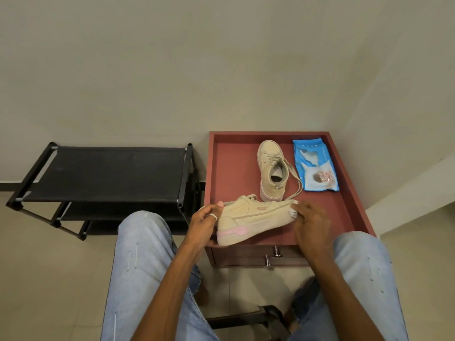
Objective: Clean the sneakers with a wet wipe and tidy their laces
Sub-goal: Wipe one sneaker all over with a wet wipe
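Of the two sneakers, I held the nearer sneaker [251, 217] on its side over the front edge of the red cabinet top [352, 193], my left hand [204, 222] clamped round its heel, thumb on top. My right hand [310, 217] curled over the toe, pressing one wet wipe [294, 214] that was mostly hidden under my fingers. The second sneaker [268, 173] stood upright further back with its lace [295, 183] trailing loose, just beside one blue wipe pack [315, 166]. One black shoe rack [110, 173] stood to the left.

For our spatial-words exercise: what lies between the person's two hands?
In the head view, a beige sneaker tipped on its side, gripped by the left hand; the right hand presses a white wipe to it.
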Motion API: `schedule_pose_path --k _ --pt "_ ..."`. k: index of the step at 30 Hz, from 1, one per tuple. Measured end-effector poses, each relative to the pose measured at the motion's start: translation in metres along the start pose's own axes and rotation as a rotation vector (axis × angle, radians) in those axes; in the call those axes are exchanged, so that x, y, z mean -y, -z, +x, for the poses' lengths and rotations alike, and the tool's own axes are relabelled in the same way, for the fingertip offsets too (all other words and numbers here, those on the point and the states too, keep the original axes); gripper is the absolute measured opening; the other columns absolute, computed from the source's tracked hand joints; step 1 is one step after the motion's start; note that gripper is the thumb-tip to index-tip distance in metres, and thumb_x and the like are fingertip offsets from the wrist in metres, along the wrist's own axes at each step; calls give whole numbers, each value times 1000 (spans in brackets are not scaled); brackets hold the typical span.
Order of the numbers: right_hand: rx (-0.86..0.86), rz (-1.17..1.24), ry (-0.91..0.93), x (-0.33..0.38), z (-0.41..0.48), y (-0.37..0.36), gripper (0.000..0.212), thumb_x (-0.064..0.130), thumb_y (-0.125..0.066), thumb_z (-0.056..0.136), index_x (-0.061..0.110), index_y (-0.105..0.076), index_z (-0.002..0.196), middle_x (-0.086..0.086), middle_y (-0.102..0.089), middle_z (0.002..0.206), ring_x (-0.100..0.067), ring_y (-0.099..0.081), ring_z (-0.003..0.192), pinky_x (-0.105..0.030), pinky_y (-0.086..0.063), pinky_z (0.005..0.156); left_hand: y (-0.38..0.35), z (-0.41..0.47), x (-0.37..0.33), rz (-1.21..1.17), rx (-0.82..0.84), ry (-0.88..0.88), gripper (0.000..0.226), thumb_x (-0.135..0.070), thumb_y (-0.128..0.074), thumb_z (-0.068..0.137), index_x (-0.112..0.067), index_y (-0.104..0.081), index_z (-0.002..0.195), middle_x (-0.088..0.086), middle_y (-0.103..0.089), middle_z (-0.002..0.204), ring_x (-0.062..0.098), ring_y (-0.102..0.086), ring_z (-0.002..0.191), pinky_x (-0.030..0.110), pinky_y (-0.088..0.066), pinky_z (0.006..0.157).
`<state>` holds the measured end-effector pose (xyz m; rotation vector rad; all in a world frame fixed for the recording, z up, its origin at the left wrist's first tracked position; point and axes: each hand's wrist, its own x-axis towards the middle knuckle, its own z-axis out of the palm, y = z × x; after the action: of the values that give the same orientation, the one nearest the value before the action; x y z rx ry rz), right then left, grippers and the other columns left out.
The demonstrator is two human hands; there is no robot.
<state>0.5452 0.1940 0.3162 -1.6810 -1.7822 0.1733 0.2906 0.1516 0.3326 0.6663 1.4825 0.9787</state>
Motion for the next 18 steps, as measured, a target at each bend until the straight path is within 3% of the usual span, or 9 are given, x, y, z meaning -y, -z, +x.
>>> schedule_pose_path --k 4,6,8,10,12,16,18 --pt "96 -40 288 21 -28 -8 31 -8 -61 64 0 -76 89 -20 -69 98 -37 -65 89 -34 -54 76 0 2 2 6 -10 -2 30 -51 -56 99 -29 -75 105 6 -76 107 33 -73 99 49 -63 64" --pt "130 -20 311 21 -26 -7 31 -10 -63 64 2 -76 89 -19 -69 99 -35 -64 90 -30 -51 81 0 2 2 15 -12 0 29 -52 -56 99 -30 -75 103 7 -76 107 34 -73 99 54 -63 67" --pt "84 32 167 11 -13 -3 36 -15 -61 66 4 -77 91 -16 -70 99 -33 -64 89 -22 -44 84 0 2 2 8 -10 6 27 -52 -57 99 -33 -75 100 6 -76 108 34 -74 98 59 -62 67" --pt "65 31 -51 -2 2 2 38 -18 -62 69 5 -77 96 -16 -72 100 -36 -66 89 -30 -49 84 0 2 1 -2 -14 11 26 -51 -57 98 -33 -75 99 6 -76 108 33 -74 97 61 -62 67" --pt "44 36 -107 -2 2 3 35 -16 -60 73 4 -76 98 -17 -71 102 -37 -67 90 -38 -53 83 -1 1 1 1 -20 7 26 -50 -57 99 -31 -75 101 6 -76 108 32 -74 96 60 -62 67" --pt "110 -6 254 22 -27 -5 29 -9 -60 66 0 -76 88 -19 -70 99 -37 -65 90 -40 -56 78 -1 1 2 10 -28 3 25 -51 -57 99 -34 -76 98 3 -76 107 31 -74 98 59 -62 69" --pt "153 -24 337 21 -27 -5 28 -6 -58 67 3 -76 87 -18 -69 99 -35 -65 92 -36 -55 79 -1 1 1 6 -20 8 25 -52 -57 98 -35 -76 98 4 -76 108 33 -74 99 62 -61 70"
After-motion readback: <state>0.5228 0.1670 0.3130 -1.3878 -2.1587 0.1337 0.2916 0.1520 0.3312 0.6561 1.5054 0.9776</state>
